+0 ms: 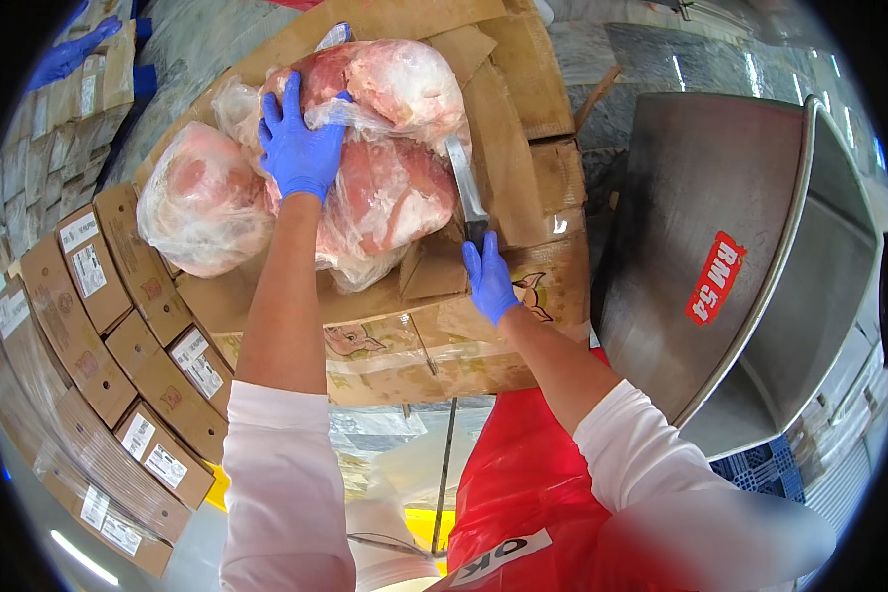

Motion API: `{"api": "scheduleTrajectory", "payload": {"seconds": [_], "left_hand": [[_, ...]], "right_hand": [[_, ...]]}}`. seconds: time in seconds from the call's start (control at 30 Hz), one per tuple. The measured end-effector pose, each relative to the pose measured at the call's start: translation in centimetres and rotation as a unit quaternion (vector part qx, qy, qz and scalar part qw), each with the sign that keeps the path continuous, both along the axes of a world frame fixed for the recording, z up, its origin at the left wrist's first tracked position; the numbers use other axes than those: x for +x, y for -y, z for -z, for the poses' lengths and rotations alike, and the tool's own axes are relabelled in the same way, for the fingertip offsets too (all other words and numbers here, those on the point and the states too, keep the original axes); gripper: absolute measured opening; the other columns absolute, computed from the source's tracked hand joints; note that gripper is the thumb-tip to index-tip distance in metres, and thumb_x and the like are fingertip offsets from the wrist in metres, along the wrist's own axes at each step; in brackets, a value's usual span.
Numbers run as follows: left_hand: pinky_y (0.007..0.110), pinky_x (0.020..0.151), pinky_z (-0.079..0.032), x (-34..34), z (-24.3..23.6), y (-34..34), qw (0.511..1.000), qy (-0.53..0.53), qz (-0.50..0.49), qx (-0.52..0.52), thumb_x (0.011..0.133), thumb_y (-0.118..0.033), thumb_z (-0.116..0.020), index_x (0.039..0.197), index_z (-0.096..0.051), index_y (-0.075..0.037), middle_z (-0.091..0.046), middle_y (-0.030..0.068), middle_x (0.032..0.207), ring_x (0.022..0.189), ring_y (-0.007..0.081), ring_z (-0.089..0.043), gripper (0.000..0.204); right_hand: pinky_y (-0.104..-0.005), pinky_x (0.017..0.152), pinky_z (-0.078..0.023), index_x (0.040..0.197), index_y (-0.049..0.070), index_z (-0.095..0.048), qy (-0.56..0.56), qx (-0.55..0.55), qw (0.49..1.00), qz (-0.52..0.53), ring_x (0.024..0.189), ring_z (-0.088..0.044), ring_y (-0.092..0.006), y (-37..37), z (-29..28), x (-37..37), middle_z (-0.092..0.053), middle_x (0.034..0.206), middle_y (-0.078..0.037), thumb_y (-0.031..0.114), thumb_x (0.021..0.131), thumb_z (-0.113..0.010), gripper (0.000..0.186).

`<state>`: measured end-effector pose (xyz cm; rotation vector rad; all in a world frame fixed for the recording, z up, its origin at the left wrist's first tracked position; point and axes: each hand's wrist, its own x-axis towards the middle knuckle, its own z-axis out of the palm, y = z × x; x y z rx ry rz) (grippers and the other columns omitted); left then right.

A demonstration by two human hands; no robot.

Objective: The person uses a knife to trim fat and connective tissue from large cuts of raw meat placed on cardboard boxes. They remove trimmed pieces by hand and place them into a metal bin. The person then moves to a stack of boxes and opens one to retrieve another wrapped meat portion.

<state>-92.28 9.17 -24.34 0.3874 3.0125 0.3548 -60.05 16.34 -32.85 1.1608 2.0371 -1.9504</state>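
Left hand [303, 150], blue-gloved: fingers spread, laid upon plastic-wrapped meat [395, 192]; pieces beneath it and to either side. Right hand [490, 283], blue-gloved: fingers closed round handle of knife [468, 187], blade pointing ahead of it. Meat: ahead and left of right hand, upon cardboard [511, 187].

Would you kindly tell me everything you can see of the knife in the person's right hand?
The knife has a silvery, metal-looking blade and a dark handle, gripped in the blue-gloved right hand. Its blade points away from the person, slightly left, alongside the partly plastic-covered meat; whether they touch is unclear.
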Motion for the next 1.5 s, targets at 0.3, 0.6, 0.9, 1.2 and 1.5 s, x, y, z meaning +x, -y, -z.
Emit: {"api": "scheduleTrajectory", "payload": {"seconds": [0.3,0.6,0.9,1.2,1.5], "left_hand": [[0.071,0.111,-0.026,2.9,-1.1,-1.1,0.996,-0.074,0.024,-0.045,0.088,-0.057,-0.065,0.156,-0.037,-0.034,-0.029,0.0157,0.164,0.146,0.0453,-0.031,0.077],[0.035,0.097,-0.052,19.3,1.1,-5.3,0.872,0.153,0.025,0.465,0.101,-0.022,-0.056,0.114,-0.069,0.001,-0.072,0.0159,0.107,0.105,0.0241,-0.068,0.029],[0.038,0.054,-0.051,12.4,-0.5,-7.8,0.685,0.377,-0.358,0.511,0.1,-0.032,-0.062,0.095,-0.06,-0.013,-0.057,0.0007,0.072,0.057,0.0151,-0.054,0.02],[0.039,0.066,-0.051,12.7,3.1,-10.4,0.619,0.427,-0.375,0.542,0.101,-0.034,-0.062,0.088,-0.059,-0.021,-0.057,-0.004,0.075,0.058,0.0151,-0.052,0.019],[0.039,0.062,-0.048,10.4,4.4,-11.0,0.558,0.341,-0.471,0.592,0.099,-0.026,-0.06,0.094,-0.06,-0.02,-0.057,-0.001,0.076,0.058,0.0149,-0.048,0.008]], "right_hand": [[-0.0535,0.085,-0.05,0.123,-0.001,-0.046,0.115,-0.033,0.984,-0.134,0.1,-0.063,-0.0509,-3.4,1.2,-1.3,-0.066,0.102,-0.034,0.042,0.102,-0.056,0.049],[-0.0455,0.079,-0.052,0.104,-0.002,-0.06,0.13,-0.046,0.988,-0.075,0.086,-0.068,-0.0381,-6.7,-10.5,7.6,-0.069,0.088,-0.023,0.035,0.094,-0.066,0.038],[-0.0341,0.059,-0.049,0.098,0.002,-0.061,0.161,-0.228,0.958,0.065,0.065,-0.06,-0.0163,-7.8,-13.4,12.2,-0.063,0.077,-0.007,0.032,0.095,-0.068,0.032],[-0.0338,0.06,-0.046,0.094,0.0,-0.059,0.139,-0.176,0.973,0.051,0.065,-0.05,-0.0121,-12.4,-17.3,12.2,-0.058,0.074,-0.006,0.027,0.097,-0.068,0.029],[-0.0365,0.067,-0.048,0.1,-0.003,-0.06,0.047,-0.071,0.996,0.019,0.069,-0.058,-0.0206,-14.8,-16.7,10.4,-0.064,0.078,-0.014,0.028,0.096,-0.07,0.032]]}}
